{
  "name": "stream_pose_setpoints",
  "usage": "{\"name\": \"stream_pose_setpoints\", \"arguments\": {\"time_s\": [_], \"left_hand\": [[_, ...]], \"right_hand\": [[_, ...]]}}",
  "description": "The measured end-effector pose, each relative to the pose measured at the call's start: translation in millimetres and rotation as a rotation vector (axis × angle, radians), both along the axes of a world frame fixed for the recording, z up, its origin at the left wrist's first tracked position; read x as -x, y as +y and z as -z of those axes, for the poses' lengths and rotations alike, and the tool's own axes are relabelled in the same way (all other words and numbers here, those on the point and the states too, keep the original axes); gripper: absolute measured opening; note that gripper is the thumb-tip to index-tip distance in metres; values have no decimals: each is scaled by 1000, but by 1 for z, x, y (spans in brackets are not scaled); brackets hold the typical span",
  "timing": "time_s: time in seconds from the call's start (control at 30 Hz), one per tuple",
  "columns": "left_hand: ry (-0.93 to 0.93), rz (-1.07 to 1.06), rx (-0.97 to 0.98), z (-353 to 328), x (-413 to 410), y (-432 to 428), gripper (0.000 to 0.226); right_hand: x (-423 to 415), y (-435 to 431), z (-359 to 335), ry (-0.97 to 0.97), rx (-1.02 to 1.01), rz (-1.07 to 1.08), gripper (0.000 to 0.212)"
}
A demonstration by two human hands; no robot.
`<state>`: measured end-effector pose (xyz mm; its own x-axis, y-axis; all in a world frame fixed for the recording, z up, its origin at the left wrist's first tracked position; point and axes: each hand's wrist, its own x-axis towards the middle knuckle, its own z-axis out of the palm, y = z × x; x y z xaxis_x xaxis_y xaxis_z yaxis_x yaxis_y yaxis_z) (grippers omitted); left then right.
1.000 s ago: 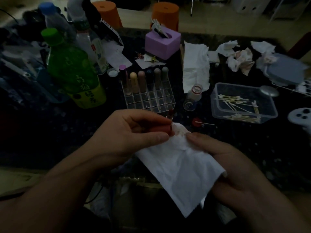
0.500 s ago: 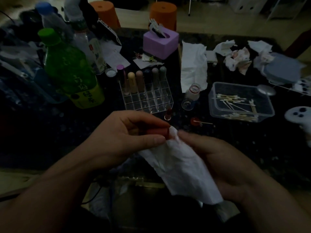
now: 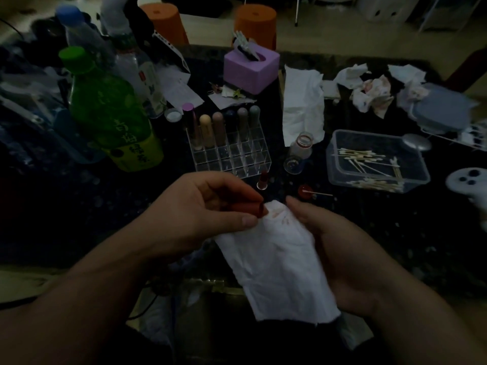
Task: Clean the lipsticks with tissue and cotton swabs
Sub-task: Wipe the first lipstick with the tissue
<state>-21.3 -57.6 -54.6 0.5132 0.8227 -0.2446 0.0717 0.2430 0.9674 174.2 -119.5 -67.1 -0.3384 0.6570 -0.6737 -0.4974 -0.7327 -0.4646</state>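
Observation:
My left hand (image 3: pixel 200 214) pinches a red lipstick tube (image 3: pixel 246 208) lying sideways, its open end against a white tissue (image 3: pixel 276 262). My right hand (image 3: pixel 342 248) holds that tissue from underneath, with faint pink smears near its top. Another red lipstick (image 3: pixel 263 179) stands upright on the dark table just beyond. Behind it, a clear acrylic rack (image 3: pixel 232 154) carries several capped lipsticks in its back row. A clear plastic box (image 3: pixel 376 160) at the right contains several cotton swabs. One swab (image 3: pixel 317 193) lies across a small red cap.
A green bottle (image 3: pixel 110 114) and clear bottles stand at the left. At the back are a purple tissue box (image 3: pixel 251 67), a loose white tissue (image 3: pixel 303 106) and crumpled stained tissues (image 3: pixel 374 93). A small glass bottle (image 3: pixel 299 154) sits beside the rack. A white controller (image 3: pixel 469 183) lies far right.
The tissue has shifted in my right hand, hanging more straight down and narrower. My right fingers have slid along it beside the lipstick's end. My left hand has kept its grip.

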Motion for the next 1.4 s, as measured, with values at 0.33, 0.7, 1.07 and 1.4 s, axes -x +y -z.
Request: {"name": "stream_pose_setpoints", "arguments": {"time_s": [0.33, 0.7, 1.07, 1.4], "left_hand": [[-8, 43, 14, 1, 2, 1, 25], [648, -117, -152, 34, 9, 29, 15], [812, -78, -512, 86, -25, 38, 33], [890, -75, -517, 92, -31, 41, 19]], "right_hand": [[-2, -1, 6, -310, -242, 131, 16], [-3, -1, 5, -877, -472, 32, 20], [-10, -1, 5, -908, -472, 45, 17], [-17, -2, 2, -897, -493, 52, 18]]}}
